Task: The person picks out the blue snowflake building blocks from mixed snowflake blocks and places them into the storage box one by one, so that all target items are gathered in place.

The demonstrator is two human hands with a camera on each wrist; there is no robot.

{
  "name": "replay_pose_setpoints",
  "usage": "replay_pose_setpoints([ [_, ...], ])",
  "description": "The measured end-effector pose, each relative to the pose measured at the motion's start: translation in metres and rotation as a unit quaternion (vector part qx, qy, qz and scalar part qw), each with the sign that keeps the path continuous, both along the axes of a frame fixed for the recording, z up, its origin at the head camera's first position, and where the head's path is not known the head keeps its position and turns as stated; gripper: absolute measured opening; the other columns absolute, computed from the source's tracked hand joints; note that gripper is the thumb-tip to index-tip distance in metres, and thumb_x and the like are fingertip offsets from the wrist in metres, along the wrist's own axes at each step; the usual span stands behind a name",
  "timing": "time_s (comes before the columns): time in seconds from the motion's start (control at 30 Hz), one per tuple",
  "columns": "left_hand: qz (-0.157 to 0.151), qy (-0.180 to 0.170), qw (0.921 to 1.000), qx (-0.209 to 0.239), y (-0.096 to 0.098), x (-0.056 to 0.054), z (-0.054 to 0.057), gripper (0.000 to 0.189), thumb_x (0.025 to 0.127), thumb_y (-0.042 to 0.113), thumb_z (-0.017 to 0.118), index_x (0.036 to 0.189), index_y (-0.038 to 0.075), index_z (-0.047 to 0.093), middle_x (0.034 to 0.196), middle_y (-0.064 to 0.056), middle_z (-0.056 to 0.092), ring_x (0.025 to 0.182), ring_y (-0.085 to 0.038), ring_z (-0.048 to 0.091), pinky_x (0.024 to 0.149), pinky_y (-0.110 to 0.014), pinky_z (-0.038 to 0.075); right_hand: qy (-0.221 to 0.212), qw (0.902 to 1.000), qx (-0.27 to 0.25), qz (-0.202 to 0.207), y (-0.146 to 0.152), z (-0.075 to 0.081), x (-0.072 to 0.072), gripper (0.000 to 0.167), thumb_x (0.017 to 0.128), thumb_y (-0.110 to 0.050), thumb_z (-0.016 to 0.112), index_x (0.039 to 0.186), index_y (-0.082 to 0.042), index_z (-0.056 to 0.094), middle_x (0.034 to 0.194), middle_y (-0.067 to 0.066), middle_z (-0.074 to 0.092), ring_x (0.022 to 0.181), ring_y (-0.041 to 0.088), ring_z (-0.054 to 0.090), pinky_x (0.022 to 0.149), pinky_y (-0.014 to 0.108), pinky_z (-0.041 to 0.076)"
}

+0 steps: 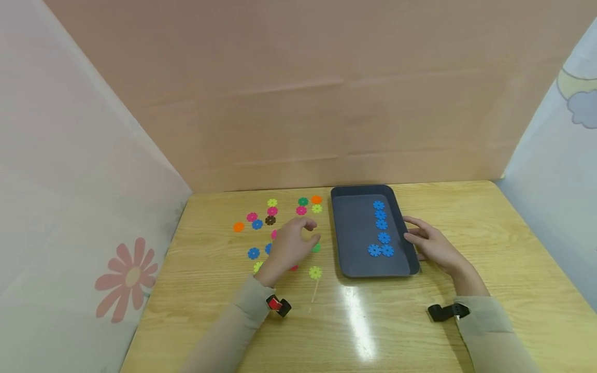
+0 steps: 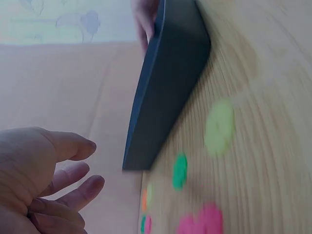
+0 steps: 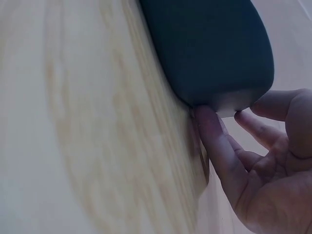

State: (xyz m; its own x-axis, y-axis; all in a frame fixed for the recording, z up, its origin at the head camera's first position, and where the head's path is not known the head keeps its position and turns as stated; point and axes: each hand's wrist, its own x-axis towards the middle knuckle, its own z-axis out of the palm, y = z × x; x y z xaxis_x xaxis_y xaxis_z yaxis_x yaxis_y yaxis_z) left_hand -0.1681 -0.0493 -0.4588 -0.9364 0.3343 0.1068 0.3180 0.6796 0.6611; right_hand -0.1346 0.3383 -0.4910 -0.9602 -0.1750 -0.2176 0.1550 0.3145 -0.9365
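Observation:
My left hand hovers over scattered flower-shaped plastic discs, its thumb and fingers apart and nothing between them. In the left wrist view, that hand is clear of the tray's dark outer wall. My right hand holds the right edge of a dark grey rectangular tray. Seen from the right wrist, this hand's fingertips rest against the tray's wall and rim. Blue discs lie in the tray, mostly in a column along its right side.
Left of the tray lie several loose discs: orange, blue, brown, dark green, pink and yellow-green. My left hand hides some. A brown paper wall backs the wooden table.

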Motion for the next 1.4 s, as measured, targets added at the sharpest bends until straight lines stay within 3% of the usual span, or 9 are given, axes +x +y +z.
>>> replay_pose_setpoints([
  [0.13,0.033,0.011,0.9993,0.009,-0.026,-0.004,-0.004,0.031,0.096,0.027,0.076,0.12,0.007,0.073,0.114,-0.003,0.071,0.081,-0.02,0.066,0.068,-0.037,0.054,0.004,1.0,-0.002,-0.003,0.0,0.0,0.002,0.065,0.111,-0.024,0.053,0.166,-0.011,0.02,0.149,0.039,0.038,0.111,0.037,0.065,0.074,0.046,0.062],
  [0.2,0.052,0.015,0.9985,0.011,-0.039,-0.007,-0.007,0.031,0.096,0.027,0.075,0.12,0.007,0.073,0.113,-0.003,0.071,0.066,-0.018,0.059,0.057,-0.033,0.049,0.004,1.0,-0.003,-0.003,0.0,0.001,0.002,0.065,0.111,-0.024,0.053,0.166,-0.011,0.02,0.148,0.039,0.038,0.11,0.035,0.066,0.074,0.046,0.062],
  [0.3,0.084,0.016,0.9962,0.016,-0.06,-0.013,-0.01,0.033,0.096,0.027,0.075,0.12,0.006,0.073,0.112,-0.006,0.072,0.056,-0.019,0.049,0.048,-0.031,0.04,0.003,1.0,-0.008,-0.003,0.0,0.001,0.001,0.065,0.111,-0.024,0.053,0.166,-0.011,0.02,0.148,0.039,0.038,0.108,0.033,0.067,0.074,0.047,0.062],
  [0.43,0.135,0.014,0.9907,0.011,-0.086,-0.023,-0.016,0.034,0.094,0.027,0.077,0.12,0.005,0.074,0.11,-0.01,0.073,0.067,-0.021,0.06,0.052,-0.035,0.044,0.003,0.9999,-0.011,-0.002,-0.001,0.001,0.001,0.065,0.111,-0.024,0.053,0.166,-0.01,0.02,0.148,0.039,0.037,0.109,0.034,0.066,0.075,0.047,0.062],
  [0.53,0.168,-0.001,0.9858,0.002,-0.103,-0.03,-0.025,0.036,0.093,0.029,0.077,0.121,0.006,0.074,0.111,-0.01,0.073,0.085,-0.026,0.068,0.064,-0.041,0.051,0.003,1.0,-0.007,-0.001,-0.001,0.002,0.002,0.066,0.111,-0.024,0.053,0.166,-0.01,0.02,0.149,0.039,0.036,0.111,0.035,0.065,0.075,0.047,0.062],
  [0.7,0.189,-0.034,0.9814,-0.004,-0.121,-0.041,-0.039,0.041,0.094,0.034,0.075,0.124,0.006,0.072,0.117,-0.012,0.07,0.106,-0.033,0.066,0.085,-0.05,0.052,0.005,1.0,-0.002,-0.002,0.0,0.004,0.002,0.065,0.111,-0.024,0.053,0.166,-0.01,0.02,0.148,0.039,0.037,0.114,0.035,0.063,0.076,0.046,0.062],
  [1.0,0.21,-0.065,0.9755,0.016,-0.124,-0.044,-0.047,0.046,0.093,0.036,0.076,0.125,0.003,0.071,0.118,-0.015,0.067,0.107,-0.035,0.063,0.09,-0.051,0.05,-0.001,1.0,-0.007,0.0,-0.001,0.001,0.0,0.065,0.111,-0.023,0.052,0.166,-0.011,0.02,0.147,0.038,0.039,0.111,0.035,0.065,0.077,0.046,0.062],
  [1.4,0.214,-0.064,0.9747,-0.004,-0.124,-0.049,-0.045,0.038,0.093,0.034,0.077,0.117,0.005,0.074,0.112,-0.013,0.067,0.1,-0.03,0.063,0.083,-0.046,0.05,-0.005,1.0,-0.006,-0.004,-0.001,0.0,0.0,0.066,0.111,-0.024,0.053,0.166,-0.012,0.02,0.148,0.038,0.037,0.113,0.039,0.064,0.077,0.047,0.062],
])
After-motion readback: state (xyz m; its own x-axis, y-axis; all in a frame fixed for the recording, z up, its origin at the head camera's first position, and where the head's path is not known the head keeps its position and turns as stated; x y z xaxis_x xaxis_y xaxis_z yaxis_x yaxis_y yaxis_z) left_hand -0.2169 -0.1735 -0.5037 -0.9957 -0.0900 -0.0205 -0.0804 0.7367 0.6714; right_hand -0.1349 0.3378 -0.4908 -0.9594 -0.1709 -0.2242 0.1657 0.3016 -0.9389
